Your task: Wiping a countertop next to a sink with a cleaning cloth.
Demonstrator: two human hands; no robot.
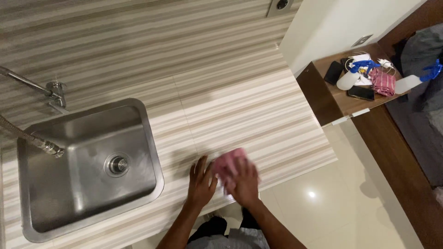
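Observation:
A pink cloth (227, 164) lies on the striped countertop (240, 106) near its front edge. My right hand (244, 184) presses down on the cloth, blurred by motion. Just to its left, my left hand (201, 182) rests flat on the counter with its fingers spread, touching the cloth's left edge at most.
A steel sink (87, 166) with a drain and a hose tap (32, 87) fills the left of the counter. To the right, a brown wooden shelf (355, 103) holds phones, two white spray bottles with blue triggers and a red checked cloth. Glossy floor tiles (332, 203) lie below.

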